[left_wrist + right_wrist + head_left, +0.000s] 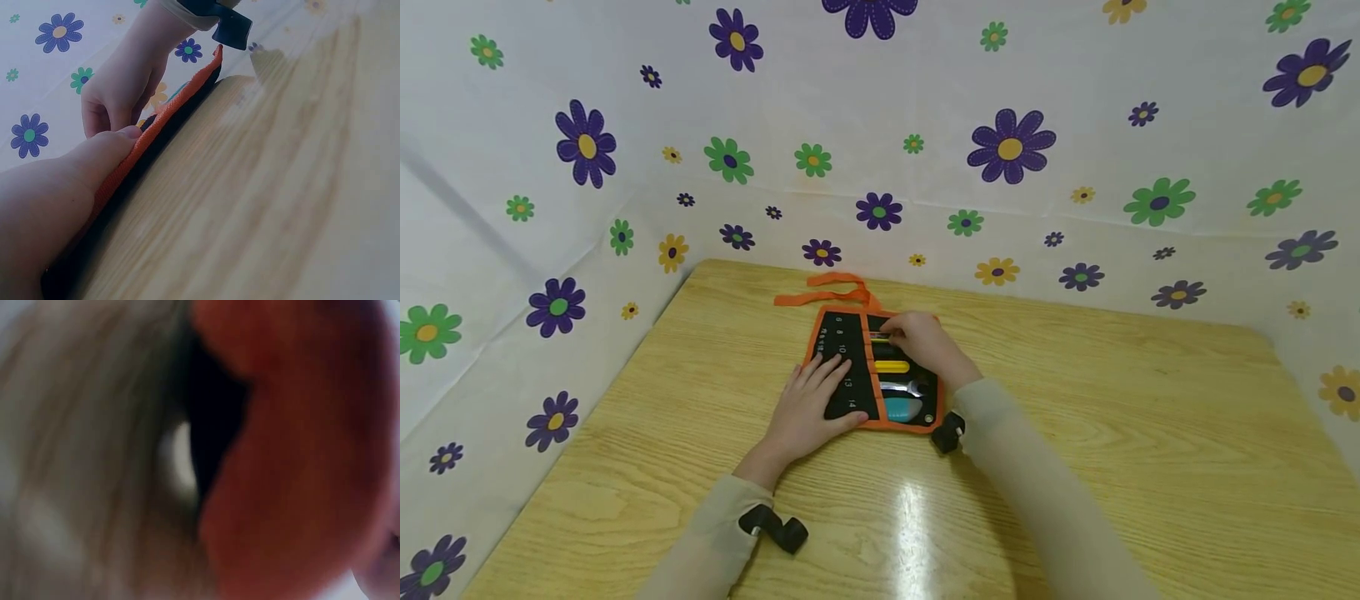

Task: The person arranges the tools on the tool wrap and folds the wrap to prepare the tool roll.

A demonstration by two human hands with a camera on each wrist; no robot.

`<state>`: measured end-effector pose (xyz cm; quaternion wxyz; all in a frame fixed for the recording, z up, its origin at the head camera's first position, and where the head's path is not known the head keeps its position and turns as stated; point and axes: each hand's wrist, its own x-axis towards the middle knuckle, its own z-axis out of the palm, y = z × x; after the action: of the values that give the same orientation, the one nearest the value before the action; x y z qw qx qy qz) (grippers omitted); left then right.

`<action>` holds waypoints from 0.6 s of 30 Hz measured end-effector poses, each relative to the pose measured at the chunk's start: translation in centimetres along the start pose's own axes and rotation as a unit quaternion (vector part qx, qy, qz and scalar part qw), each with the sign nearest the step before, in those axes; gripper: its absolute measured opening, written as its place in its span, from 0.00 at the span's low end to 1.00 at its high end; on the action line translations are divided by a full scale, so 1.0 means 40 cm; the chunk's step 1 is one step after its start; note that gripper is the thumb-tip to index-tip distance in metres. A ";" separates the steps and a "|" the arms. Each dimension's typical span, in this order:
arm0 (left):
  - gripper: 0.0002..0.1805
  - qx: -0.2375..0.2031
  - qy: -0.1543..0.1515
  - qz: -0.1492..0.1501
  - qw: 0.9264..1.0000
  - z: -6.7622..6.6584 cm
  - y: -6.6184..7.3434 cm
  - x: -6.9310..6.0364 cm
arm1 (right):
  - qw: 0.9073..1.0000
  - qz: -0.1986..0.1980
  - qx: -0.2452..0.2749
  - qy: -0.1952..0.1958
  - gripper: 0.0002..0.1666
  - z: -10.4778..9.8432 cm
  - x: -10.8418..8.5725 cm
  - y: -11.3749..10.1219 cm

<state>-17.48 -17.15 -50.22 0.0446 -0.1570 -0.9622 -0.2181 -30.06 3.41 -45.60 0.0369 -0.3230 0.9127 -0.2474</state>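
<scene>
A black tool roll with orange trim lies unfolded on the table, white numbers printed down its left panel. My left hand rests flat on that panel, fingers spread, thumb along the near edge. Over the upper pockets, my right hand has its fingers curled and pinches a slim tool, mostly hidden by the fingers. Below it, the pockets hold a yellow handle, a silver open-end wrench and a teal-handled tool. In the right wrist view the roll's orange edge is close and blurred.
Orange tie straps trail from the roll's far edge on the wooden table. A flower-printed cloth stands behind and to the left. Each wrist carries a small black camera, the left one just above the tabletop.
</scene>
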 end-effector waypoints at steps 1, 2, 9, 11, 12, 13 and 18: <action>0.49 0.001 0.000 0.000 1.000 0.001 -0.001 0.000 | 1.000 -0.002 0.001 0.002 0.12 0.001 0.001 -0.003; 0.49 0.001 0.000 0.000 1.000 0.001 -0.002 0.000 | 1.000 -0.003 0.001 0.004 0.12 0.003 0.001 -0.006; 0.48 0.002 0.001 0.002 1.000 -0.001 -0.004 -0.001 | 1.000 0.002 0.018 -0.001 0.13 0.014 0.007 -0.018; 0.48 0.002 0.002 0.002 1.000 -0.002 -0.004 -0.002 | 1.000 0.000 0.021 0.000 0.13 0.015 0.008 -0.019; 0.48 0.002 0.002 0.002 1.000 -0.002 -0.004 -0.002 | 1.000 -0.002 0.022 0.000 0.13 0.015 0.007 -0.019; 0.48 0.002 0.002 0.002 1.000 -0.003 -0.003 -0.002 | 1.000 -0.003 0.024 0.000 0.14 0.014 0.005 -0.018; 0.48 0.003 -0.001 0.001 1.000 -0.002 -0.002 -0.001 | 1.000 0.000 0.024 -0.006 0.16 0.001 -0.014 -0.018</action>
<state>-17.45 -17.26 -50.18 0.0443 -0.1586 -0.9626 -0.2150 -29.23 3.26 -45.34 0.0500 -0.3239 0.9062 -0.2670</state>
